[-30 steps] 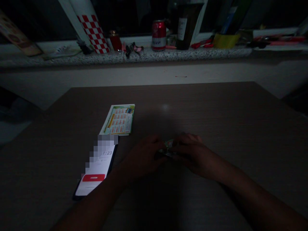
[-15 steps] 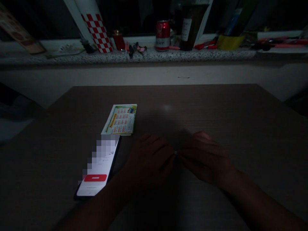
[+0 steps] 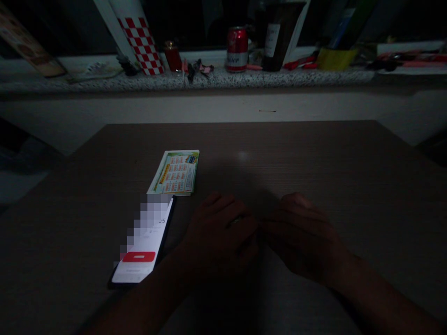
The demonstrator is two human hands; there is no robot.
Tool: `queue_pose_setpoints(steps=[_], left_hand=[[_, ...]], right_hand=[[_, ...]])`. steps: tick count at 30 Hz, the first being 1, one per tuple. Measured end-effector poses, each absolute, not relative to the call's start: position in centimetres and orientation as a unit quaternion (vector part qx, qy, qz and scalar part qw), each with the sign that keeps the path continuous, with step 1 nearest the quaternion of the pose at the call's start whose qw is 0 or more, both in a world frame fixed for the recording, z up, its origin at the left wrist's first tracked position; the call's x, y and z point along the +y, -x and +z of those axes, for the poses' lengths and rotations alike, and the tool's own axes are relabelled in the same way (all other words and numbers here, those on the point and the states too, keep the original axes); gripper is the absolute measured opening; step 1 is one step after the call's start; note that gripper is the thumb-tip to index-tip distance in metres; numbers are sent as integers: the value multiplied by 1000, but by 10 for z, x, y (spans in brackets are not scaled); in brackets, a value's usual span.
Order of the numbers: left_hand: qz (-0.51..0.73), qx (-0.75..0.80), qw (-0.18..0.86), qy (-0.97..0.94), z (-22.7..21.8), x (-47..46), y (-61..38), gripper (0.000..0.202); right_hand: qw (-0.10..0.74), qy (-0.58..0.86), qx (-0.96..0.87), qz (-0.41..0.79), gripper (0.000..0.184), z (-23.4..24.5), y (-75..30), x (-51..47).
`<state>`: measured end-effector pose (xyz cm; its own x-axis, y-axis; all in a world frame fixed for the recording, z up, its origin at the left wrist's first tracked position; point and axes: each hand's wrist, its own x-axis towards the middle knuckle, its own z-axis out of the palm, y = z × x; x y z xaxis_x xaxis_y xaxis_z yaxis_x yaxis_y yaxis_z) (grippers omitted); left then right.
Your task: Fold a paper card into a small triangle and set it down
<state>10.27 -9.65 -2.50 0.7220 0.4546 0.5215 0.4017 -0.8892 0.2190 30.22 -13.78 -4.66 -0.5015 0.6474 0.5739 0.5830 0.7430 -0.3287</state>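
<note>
My left hand [image 3: 223,230] is closed low over the dark wooden table [image 3: 307,153], its fingers curled and pressed together. A small pale glint shows between its fingers, too dim to name. Close on the right, my right hand [image 3: 303,235] is closed too, its fingertips pinched and meeting the left hand's fingertips. Whatever the pinch holds is hidden in shadow. Left of my left hand lies a lit phone [image 3: 139,267] with a red button on its screen. Just beyond the phone is a small stack of printed cards [image 3: 178,174] with rows of orange figures.
Behind the table runs a speckled stone sill [image 3: 216,83]. On it stand a red-and-white checked cylinder [image 3: 143,44], a small red bottle [image 3: 172,58], a red can [image 3: 237,49], a dark labelled cup [image 3: 279,42] and a yellow container [image 3: 337,59].
My left fingers have shifted slightly right, against the right fingertips. The tiny pale spot between the hands is now covered, and a glint shows among the left fingers. The phone and cards stay put.
</note>
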Motion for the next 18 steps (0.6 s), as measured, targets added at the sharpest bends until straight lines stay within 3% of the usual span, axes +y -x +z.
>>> queue_pose_setpoints(steps=[8, 18], left_hand=[[297, 223, 25, -928, -27, -97, -106, 7], [319, 229, 2, -920, -23, -96, -107, 10]], right_hand=[[334, 377, -864, 8, 13, -46, -302, -140], [383, 377, -843, -30, 14, -37, -299, -143]])
